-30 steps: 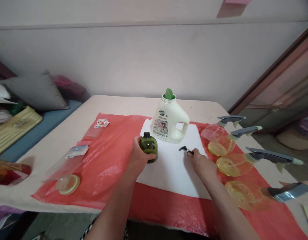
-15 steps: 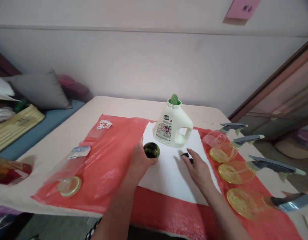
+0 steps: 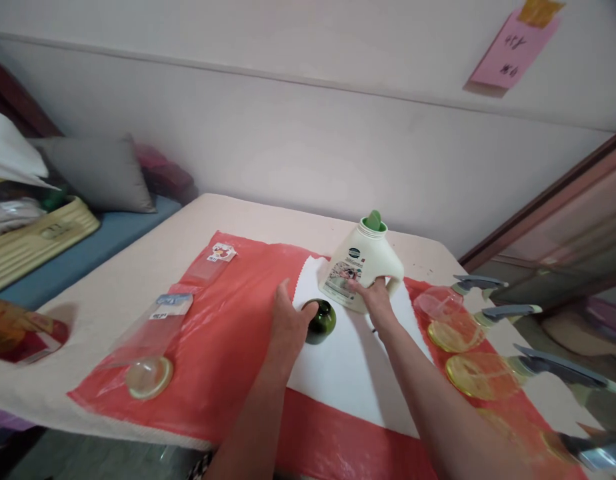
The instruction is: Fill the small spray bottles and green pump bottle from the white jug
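A round, dark green glossy bottle (image 3: 321, 325) with a short neck and dark opening stands on the white cloth (image 3: 333, 393). My left hand (image 3: 288, 323) is at its left side, fingers stretched out and apart, with the thumb against the bottle's edge. Behind it is a cream plastic jug (image 3: 371, 252), uncapped, with a green spout in its mouth and a picture label on its front. My right hand (image 3: 378, 300) is wrapped around the jug's handle. A small dark bit shows by my right wrist, mostly hidden.
Spray bottles (image 3: 453, 330) in pink and yellow lie along the right side. Left, on the red plastic sheet (image 3: 228, 340), are clear packets (image 3: 161, 327) and a round clear piece (image 3: 149, 378). A red packet (image 3: 25, 330) sits at the far left.
My right hand has left a small black piece and moved up to the jug's handle. The green bottle has turned, now showing its neck, and my left hand's hold on it has loosened.
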Demonstrator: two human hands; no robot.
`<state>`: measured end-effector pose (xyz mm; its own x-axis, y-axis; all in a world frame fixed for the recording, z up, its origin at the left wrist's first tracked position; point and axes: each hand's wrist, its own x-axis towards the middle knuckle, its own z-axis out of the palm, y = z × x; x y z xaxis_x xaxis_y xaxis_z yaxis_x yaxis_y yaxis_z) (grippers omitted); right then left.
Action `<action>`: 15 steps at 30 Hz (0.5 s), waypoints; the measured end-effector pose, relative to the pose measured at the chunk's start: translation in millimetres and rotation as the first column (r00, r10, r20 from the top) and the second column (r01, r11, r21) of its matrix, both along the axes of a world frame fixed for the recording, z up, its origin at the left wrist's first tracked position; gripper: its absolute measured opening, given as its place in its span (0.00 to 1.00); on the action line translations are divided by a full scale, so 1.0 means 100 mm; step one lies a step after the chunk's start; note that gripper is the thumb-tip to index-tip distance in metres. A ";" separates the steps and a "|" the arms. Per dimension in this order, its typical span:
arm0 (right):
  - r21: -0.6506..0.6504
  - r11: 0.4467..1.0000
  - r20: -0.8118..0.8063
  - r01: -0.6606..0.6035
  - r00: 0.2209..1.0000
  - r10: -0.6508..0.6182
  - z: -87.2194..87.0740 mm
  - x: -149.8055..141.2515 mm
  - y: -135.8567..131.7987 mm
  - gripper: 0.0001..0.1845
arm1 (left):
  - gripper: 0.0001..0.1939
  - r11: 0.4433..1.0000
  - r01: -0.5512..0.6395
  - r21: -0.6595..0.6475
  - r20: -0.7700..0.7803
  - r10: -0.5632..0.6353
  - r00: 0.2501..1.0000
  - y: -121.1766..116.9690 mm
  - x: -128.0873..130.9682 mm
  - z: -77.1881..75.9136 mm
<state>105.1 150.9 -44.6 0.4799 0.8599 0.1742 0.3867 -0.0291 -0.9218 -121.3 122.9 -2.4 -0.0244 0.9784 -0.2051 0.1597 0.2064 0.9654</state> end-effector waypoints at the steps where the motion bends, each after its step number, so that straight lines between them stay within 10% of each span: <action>1: 0.012 1.000 -0.023 -0.008 1.000 0.008 0.02 0.00 0.06 0.48 | 0.41 1.000 0.001 -0.009 0.015 -0.001 1.000 -0.01 0.00 0.01; 9: 0.005 1.000 0.136 0.010 0.991 -0.011 0.71 0.10 -0.18 0.37 | 0.34 0.996 -0.088 0.023 0.117 0.085 0.990 0.00 -0.01 -0.03; 15: -0.262 0.947 0.753 0.187 0.654 0.079 1.45 0.07 -0.95 0.35 | 0.24 0.984 -0.180 0.014 0.202 0.173 0.964 -0.01 -0.06 0.00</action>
<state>112.4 56.0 100.0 0.3467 0.9064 0.2413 0.9233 -0.2845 -0.2581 -127.6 122.2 -2.4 -0.1592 0.9684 -0.1919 -0.0725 0.1824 0.9806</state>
